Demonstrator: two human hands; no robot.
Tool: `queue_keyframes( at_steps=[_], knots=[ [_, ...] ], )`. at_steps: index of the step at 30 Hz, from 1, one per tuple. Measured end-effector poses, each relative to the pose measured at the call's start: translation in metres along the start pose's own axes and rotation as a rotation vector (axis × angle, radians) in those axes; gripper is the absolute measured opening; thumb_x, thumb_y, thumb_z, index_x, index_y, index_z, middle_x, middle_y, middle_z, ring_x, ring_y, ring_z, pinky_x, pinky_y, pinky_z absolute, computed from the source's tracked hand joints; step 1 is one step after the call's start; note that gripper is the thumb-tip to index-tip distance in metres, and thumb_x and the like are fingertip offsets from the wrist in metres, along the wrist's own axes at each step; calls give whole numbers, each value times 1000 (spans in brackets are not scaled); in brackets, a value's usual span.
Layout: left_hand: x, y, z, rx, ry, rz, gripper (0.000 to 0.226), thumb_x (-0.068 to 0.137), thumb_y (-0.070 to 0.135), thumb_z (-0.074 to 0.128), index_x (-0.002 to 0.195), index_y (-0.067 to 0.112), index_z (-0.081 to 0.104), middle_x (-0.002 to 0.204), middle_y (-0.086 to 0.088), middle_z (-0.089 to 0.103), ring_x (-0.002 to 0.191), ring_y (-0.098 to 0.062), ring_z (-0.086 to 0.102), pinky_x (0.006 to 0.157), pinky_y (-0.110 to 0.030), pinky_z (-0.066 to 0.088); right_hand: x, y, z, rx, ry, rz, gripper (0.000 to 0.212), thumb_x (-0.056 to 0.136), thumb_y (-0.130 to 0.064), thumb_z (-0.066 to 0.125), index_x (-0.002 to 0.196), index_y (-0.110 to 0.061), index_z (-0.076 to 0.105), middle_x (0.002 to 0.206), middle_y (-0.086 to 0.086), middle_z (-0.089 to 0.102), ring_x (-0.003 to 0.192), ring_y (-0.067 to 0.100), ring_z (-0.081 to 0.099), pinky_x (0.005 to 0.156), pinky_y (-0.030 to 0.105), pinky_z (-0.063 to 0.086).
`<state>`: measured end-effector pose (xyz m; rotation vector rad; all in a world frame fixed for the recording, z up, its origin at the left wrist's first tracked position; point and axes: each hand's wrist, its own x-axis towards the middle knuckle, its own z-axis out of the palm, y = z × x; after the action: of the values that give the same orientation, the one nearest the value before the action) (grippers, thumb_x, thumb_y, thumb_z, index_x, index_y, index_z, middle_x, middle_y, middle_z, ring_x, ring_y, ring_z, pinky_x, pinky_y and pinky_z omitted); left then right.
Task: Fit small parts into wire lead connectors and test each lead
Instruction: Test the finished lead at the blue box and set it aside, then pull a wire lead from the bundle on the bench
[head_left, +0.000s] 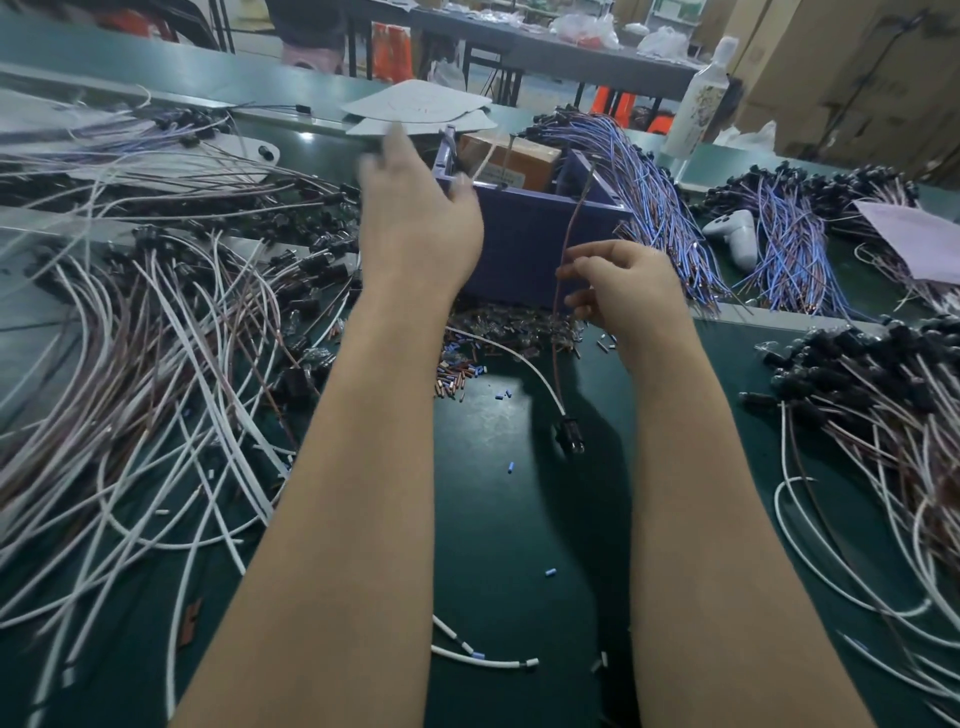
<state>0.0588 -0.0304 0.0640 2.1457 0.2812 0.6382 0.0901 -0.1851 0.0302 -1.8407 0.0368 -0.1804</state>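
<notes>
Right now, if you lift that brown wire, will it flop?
Probably bendy, not floppy: the brown wire curves gently above and below the right hand. Likely light, since fingertips alone pinch it. Its black connector would probably dangle.

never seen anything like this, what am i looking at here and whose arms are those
There is no machine here. This is one picture, taken by a camera worn on a person's head, looking down at their own bare arms over a green table. The right hand pinches a thin wire lead that hangs down to a black connector close to the table. The left hand is lifted, fingers spread and blurred, beside a blue bin. A heap of small parts lies in front of the bin, and piles of similar leads sprawl to both sides.
</notes>
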Motion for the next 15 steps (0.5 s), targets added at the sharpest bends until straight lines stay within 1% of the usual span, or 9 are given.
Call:
queue_keyframes(
  at_steps=[1, 2, 3, 5, 7, 8, 10, 12, 15],
  knots=[
    [-1, 4, -6, -21, 67, 18, 52, 96, 23, 52, 141, 10, 31, 140, -12, 37, 119, -24, 47, 97, -25, 37, 0, 0, -1, -47, -26, 20, 20, 89, 1, 47, 85, -12, 61, 80, 6, 66, 43, 7, 53, 42, 16, 44],
    [-2, 9, -12, -39, 99, 81, 49, 94, 23, 55, 137, 11, 35, 138, -10, 38, 115, -22, 49, 95, -23, 40, 1, 0, -3, -111, -44, 38, 20, 90, 1, 47, 85, -13, 61, 79, 7, 64, 44, 8, 54, 42, 16, 44],
    [-5, 14, -17, -34, 53, 166, 38, 93, 22, 57, 128, 13, 45, 129, -6, 47, 106, -18, 54, 89, -22, 44, 1, 0, -4, -182, -55, 56, 21, 91, 0, 47, 83, -14, 60, 76, 7, 63, 46, 10, 54, 40, 16, 43],
    [-14, 25, -18, 64, -305, 326, 15, 90, 25, 61, 103, 19, 62, 100, 2, 65, 83, -11, 61, 70, -20, 47, 2, 1, -10, -294, -51, 91, 23, 91, 1, 44, 80, -12, 60, 65, 6, 60, 44, 11, 51, 38, 17, 41],
    [-28, 32, -6, 273, -761, 391, 14, 88, 31, 63, 94, 20, 68, 80, 6, 69, 69, -9, 62, 58, -18, 47, 4, 1, -19, -385, -33, 119, 22, 91, 2, 42, 84, -9, 61, 51, 2, 58, 36, 9, 48, 36, 16, 40],
    [-35, 32, 5, 370, -924, 379, 18, 88, 31, 63, 97, 17, 70, 70, 6, 68, 63, -10, 63, 56, -17, 47, 4, 1, -23, -411, -31, 140, 20, 91, 0, 44, 87, -7, 62, 50, 2, 57, 35, 9, 47, 36, 15, 39],
    [-43, 24, 25, 434, -1104, 245, 23, 90, 27, 62, 105, 12, 68, 54, 6, 64, 49, -9, 59, 48, -13, 45, 4, 2, -26, -417, -43, 181, 15, 94, -5, 46, 91, -5, 61, 58, 7, 59, 40, 13, 45, 39, 15, 37],
    [-47, 14, 36, 394, -1186, 84, 27, 91, 21, 62, 113, 6, 62, 57, 2, 65, 48, -11, 60, 50, -17, 46, 3, 1, -25, -402, -61, 206, 13, 94, -7, 46, 92, -5, 59, 61, 9, 57, 43, 14, 43, 39, 15, 36],
    [-49, 7, 43, 331, -1237, -2, 21, 92, 15, 60, 109, 2, 58, 60, -5, 65, 56, -16, 61, 59, -24, 53, 2, -1, -21, -394, -88, 220, 11, 95, -10, 47, 97, -7, 58, 60, 8, 55, 43, 14, 42, 36, 15, 35]
  ],
)
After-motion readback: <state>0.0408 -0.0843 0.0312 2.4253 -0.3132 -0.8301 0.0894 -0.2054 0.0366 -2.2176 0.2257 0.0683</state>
